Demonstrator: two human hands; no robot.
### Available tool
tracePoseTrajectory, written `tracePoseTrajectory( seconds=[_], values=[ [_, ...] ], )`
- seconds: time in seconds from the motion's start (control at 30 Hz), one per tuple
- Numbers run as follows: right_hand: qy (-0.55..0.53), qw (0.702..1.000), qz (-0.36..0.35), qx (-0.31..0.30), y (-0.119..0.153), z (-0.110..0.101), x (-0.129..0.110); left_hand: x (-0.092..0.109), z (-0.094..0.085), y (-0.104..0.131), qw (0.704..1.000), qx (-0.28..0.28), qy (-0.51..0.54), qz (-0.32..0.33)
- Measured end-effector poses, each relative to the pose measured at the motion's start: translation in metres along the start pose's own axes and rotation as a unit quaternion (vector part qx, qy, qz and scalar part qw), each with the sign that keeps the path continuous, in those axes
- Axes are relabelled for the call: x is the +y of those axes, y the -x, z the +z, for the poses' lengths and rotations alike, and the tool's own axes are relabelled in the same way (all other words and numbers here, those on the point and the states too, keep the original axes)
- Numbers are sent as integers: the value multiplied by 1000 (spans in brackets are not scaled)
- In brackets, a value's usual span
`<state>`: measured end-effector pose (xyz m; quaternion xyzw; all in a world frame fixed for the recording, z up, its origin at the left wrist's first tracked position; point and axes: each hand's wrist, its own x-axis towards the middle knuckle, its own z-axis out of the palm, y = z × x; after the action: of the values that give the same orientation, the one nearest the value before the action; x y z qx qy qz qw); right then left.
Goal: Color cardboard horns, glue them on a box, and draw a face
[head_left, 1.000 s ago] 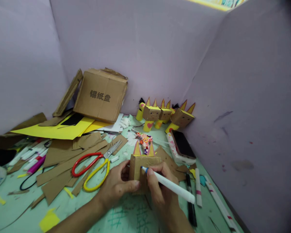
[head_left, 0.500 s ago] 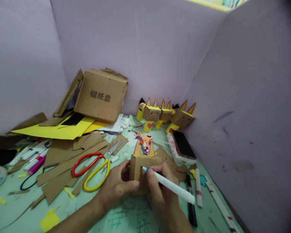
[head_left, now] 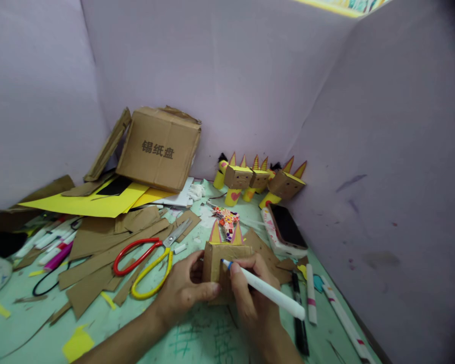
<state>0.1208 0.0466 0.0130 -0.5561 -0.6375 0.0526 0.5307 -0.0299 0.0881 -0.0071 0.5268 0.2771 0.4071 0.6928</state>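
Note:
A small cardboard box with two pointed yellow ears edged in pink stands upright before me. My left hand grips its left side, thumb across the front face. Between the fingers and thumb of my right hand is a white marker with a blue band near its point. The marker's tip touches the upper front of the box, where a small dark mark shows. The lower right of the box is hidden behind my right hand.
Red-and-yellow-handled scissors lie on cardboard scraps at left. A large cardboard box leans at the back. Several eared cardboard figures stand behind a glue gun. A phone and several markers lie at right.
Almost nothing differs. The marker's tip stays at the same spot on the box, and both hands keep their hold; the view has shifted very slightly.

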Motion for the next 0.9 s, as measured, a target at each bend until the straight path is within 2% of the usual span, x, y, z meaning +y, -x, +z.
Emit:
tracePoseTrajectory(
  seconds=[0.23,0.53,0.9],
  values=[
    [6,1000,-4,-1,-2,1,-1,-1,0,-1,1000,-5,-1,13],
    [1,1000,-22,-7,-5,-1,-2,2,1,-1,1000,4,-1,-2],
    [-11,1000,-16,16,-7,-1,-3,0,1,-1,1000,1,-4,3]
  ],
)
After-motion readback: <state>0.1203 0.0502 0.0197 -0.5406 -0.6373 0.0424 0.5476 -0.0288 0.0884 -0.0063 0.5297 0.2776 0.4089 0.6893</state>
